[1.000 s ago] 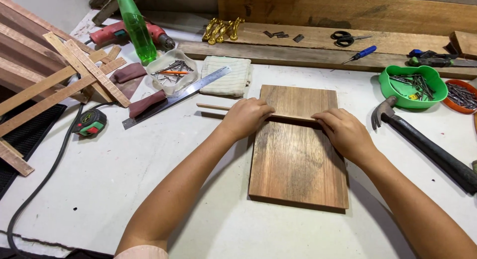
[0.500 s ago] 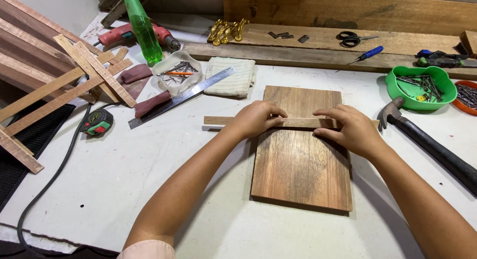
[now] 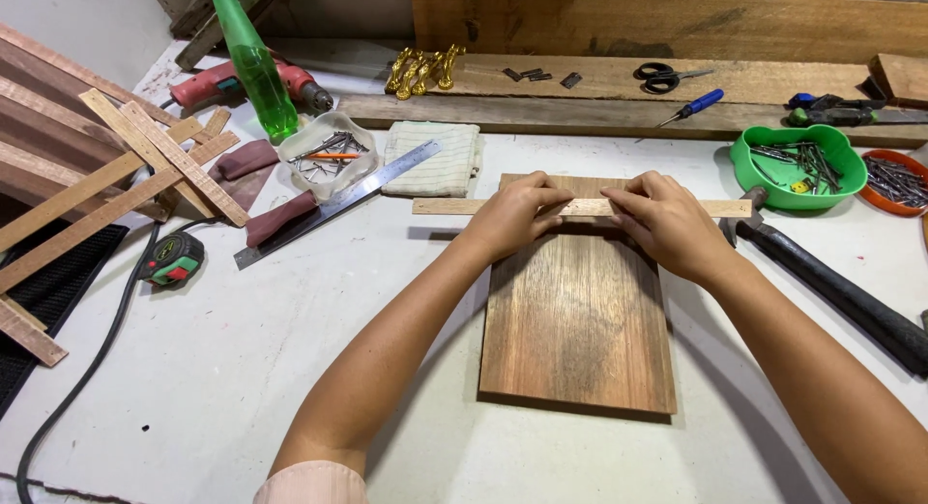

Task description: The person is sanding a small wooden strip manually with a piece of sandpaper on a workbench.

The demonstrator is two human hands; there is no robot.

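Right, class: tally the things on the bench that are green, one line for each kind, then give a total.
Spray bottle: 1
Bowl of nails: 1
Tape measure, green and black: 1
Total: 3

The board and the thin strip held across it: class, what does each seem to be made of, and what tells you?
The board looks like dark brown hardwood, smooth and possibly unfinished: straight grain lines run along its length. The thin strip, held by the left hand and right hand, looks like pale, raw softwood, matte with fine grain.
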